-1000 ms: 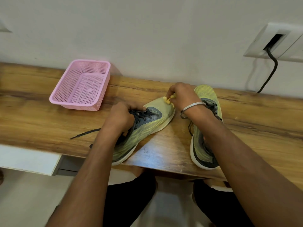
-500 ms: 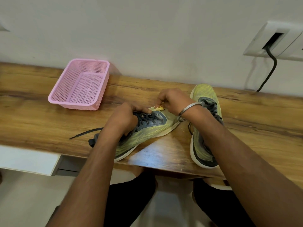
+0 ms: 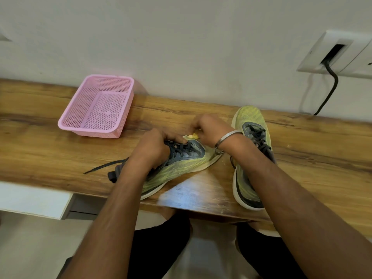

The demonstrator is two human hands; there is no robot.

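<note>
A yellow-green running shoe with dark laces (image 3: 181,164) lies tilted on the wooden table (image 3: 302,158), toe pointing right. My left hand (image 3: 153,148) grips it over the laces and tongue. My right hand (image 3: 209,129), with a metal bangle at the wrist, pinches a small yellow wad (image 3: 194,135) right at the shoe's toe end. The matching second shoe (image 3: 249,156) stands upright to the right, partly hidden by my right forearm.
A pink perforated plastic basket (image 3: 100,107) with nothing in it sits at the back left near the wall. One loose black lace end (image 3: 100,167) trails left on the table. A wall socket with a black cable (image 3: 330,63) is at the upper right.
The shoe's toe has come down flatter onto the table. My right hand with the yellow wad has moved left along the toe toward the laces.
</note>
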